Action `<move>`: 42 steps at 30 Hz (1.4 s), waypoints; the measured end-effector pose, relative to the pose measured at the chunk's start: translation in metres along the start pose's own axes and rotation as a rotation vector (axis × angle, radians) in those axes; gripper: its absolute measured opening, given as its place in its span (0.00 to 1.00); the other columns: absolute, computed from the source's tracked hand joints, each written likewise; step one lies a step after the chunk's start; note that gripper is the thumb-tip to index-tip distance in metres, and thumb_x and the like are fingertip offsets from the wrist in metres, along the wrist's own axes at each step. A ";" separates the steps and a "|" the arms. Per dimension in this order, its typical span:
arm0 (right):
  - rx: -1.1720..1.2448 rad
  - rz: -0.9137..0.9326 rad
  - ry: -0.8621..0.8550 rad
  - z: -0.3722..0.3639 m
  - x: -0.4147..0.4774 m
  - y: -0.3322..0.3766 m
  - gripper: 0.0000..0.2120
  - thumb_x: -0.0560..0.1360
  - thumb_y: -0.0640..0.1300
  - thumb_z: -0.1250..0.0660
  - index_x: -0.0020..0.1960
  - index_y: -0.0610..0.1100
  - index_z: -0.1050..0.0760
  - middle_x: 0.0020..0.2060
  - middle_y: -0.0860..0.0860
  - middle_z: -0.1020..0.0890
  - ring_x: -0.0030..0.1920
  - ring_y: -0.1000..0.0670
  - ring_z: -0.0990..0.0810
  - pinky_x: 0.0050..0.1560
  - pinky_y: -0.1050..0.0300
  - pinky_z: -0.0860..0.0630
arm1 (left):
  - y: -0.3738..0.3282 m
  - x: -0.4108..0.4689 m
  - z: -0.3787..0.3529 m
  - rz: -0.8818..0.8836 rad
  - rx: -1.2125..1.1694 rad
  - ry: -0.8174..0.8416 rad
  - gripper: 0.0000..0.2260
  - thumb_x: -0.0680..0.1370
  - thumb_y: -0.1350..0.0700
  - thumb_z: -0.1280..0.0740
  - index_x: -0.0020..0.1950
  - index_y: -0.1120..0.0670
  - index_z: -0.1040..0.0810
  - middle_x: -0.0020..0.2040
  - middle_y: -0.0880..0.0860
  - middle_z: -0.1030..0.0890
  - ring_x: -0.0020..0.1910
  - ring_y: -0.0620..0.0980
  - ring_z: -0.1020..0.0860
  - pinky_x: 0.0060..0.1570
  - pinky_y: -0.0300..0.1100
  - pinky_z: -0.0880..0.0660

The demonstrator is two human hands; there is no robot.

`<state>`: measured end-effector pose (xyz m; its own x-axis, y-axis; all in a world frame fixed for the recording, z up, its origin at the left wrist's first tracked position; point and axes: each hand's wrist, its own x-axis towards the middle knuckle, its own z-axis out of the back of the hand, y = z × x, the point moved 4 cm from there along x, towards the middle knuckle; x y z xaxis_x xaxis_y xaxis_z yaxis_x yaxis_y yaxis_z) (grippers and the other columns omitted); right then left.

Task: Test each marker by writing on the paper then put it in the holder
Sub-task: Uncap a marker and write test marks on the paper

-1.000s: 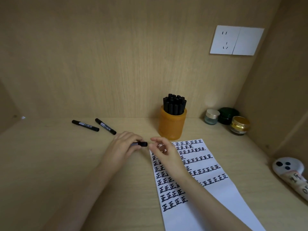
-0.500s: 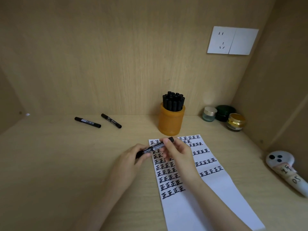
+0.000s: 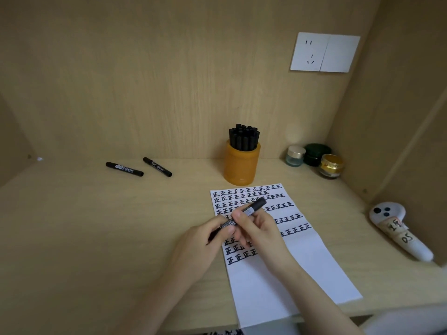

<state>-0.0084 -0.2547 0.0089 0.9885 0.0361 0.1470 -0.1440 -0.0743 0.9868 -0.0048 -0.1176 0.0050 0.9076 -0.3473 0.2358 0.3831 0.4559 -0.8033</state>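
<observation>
Looking down from the head view. Holding a black marker slanted just above the written part of the paper, with one end pointing up and right towards the holder and the other down and left. Pinching the lower-left stretch of the barrel with the left hand, thumb and fingers curled round it. Gripping the middle of the barrel with the right hand, fingers wrapped under the label and thumb lying along the top. Not showing plainly whether the cap is on or off.

Keeping the paper flat on the wooden desk, its far half filled with rows of one repeated black character and its near half blank. Leaving the orange holder standing just beyond the paper's far edge, packed with upright black markers. Leaving two loose markers lying near each other on the desk, well apart from the hands, to the left near the back wall.

Showing three small jars clustered in the right back corner, a white controller lying at the right edge, and a white wall socket above.
</observation>
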 end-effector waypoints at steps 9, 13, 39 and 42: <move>0.152 -0.002 -0.265 0.038 -0.016 0.008 0.18 0.74 0.44 0.31 0.27 0.49 0.30 0.21 0.47 0.29 0.20 0.50 0.34 0.24 0.60 0.39 | -0.006 -0.015 -0.008 0.043 -0.045 0.014 0.20 0.66 0.29 0.36 0.50 0.39 0.26 0.34 0.44 0.20 0.33 0.43 0.23 0.38 0.46 0.26; 0.131 -0.062 -0.406 0.072 -0.022 -0.002 0.11 0.78 0.43 0.38 0.37 0.43 0.26 0.24 0.44 0.24 0.25 0.46 0.25 0.26 0.59 0.38 | 0.007 -0.031 -0.012 0.117 0.074 0.040 0.12 0.69 0.35 0.33 0.48 0.37 0.27 0.39 0.37 0.21 0.31 0.41 0.24 0.38 0.42 0.26; -0.331 -0.026 -0.485 0.065 -0.028 -0.024 0.10 0.73 0.36 0.31 0.36 0.40 0.29 0.26 0.55 0.27 0.26 0.61 0.30 0.29 0.71 0.35 | 0.009 -0.041 -0.011 0.102 0.580 0.065 0.20 0.69 0.29 0.40 0.55 0.36 0.29 0.29 0.44 0.26 0.22 0.39 0.34 0.28 0.32 0.38; -0.365 -0.031 -0.458 0.065 -0.028 -0.025 0.09 0.73 0.37 0.31 0.37 0.37 0.28 0.28 0.54 0.26 0.28 0.60 0.29 0.30 0.70 0.34 | 0.010 -0.041 -0.012 0.103 0.571 0.066 0.20 0.69 0.29 0.40 0.55 0.36 0.29 0.27 0.44 0.28 0.21 0.40 0.35 0.28 0.32 0.39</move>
<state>-0.0291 -0.3181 -0.0238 0.9001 -0.4080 0.1531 -0.0410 0.2704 0.9619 -0.0399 -0.1086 -0.0196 0.9394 -0.3201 0.1229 0.3422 0.8529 -0.3942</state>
